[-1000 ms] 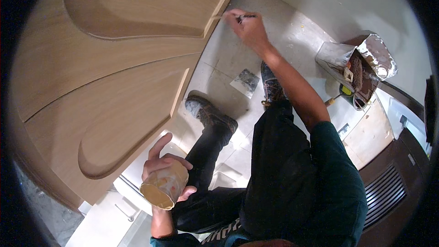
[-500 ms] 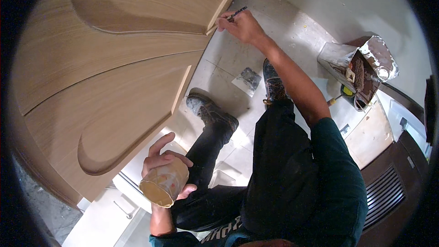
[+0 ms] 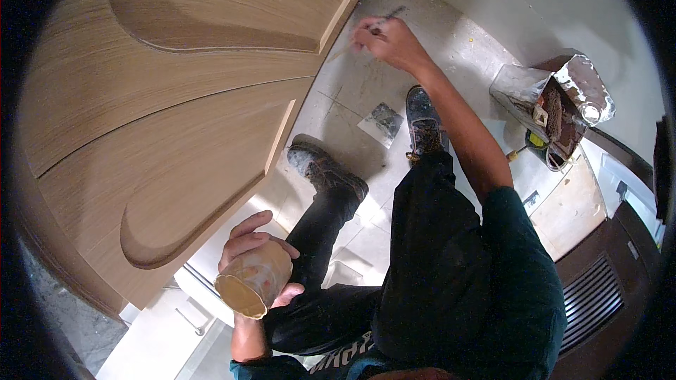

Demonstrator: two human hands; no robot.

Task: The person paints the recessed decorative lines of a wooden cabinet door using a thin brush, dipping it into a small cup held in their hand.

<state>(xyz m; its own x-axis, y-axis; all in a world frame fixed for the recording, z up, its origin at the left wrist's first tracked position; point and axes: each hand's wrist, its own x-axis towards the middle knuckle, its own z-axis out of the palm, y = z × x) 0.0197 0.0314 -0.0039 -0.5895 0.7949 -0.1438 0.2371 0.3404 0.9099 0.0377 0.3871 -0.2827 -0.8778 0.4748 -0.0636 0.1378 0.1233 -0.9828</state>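
In my left hand (image 3: 243, 253) I hold a paint-smeared cup (image 3: 257, 281) with a pale yellowish inside, tilted over my lap, fingers wrapped round it. My right hand (image 3: 380, 42) pinches a thin paintbrush (image 3: 396, 13), blurred by motion, beside the edge of a wooden cabinet door (image 3: 211, 21). The door has raised panels with curved moulding and a pale strip along the edge. A second wooden panel (image 3: 190, 162) lies below a seam.
A paint-spattered metal container (image 3: 520, 84) holding tools stands by the wall at right. A yellow-handled tool (image 3: 514, 155) is beside it. My boots stand on the tiled floor (image 3: 338, 77). A white drawer front (image 3: 162, 331) is at lower left, a dark slatted panel (image 3: 591, 288) at lower right.
My right hand dropped toward the door's edge, then moved a little right, away from it, with the brush. My left hand with the cup has hardly moved.
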